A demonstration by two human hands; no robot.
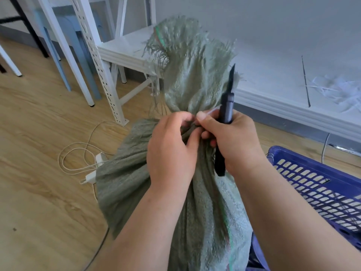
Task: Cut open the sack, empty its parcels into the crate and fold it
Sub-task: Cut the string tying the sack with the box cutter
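Standing upright on the wooden floor [39,118], bunched at its tied neck and frayed above, the grey-green woven sack [136,173], neck pinched from the left by the curled fingers of the left hand [172,145]. Opposite and touching it, the right hand [232,141], wrapped round a dark utility knife [226,106] with blade up past the sack's top, thumb and forefinger also nipping the neck. Right of that hand, low: a blue slatted crate [312,182]; left of the other: a white cable [78,153].
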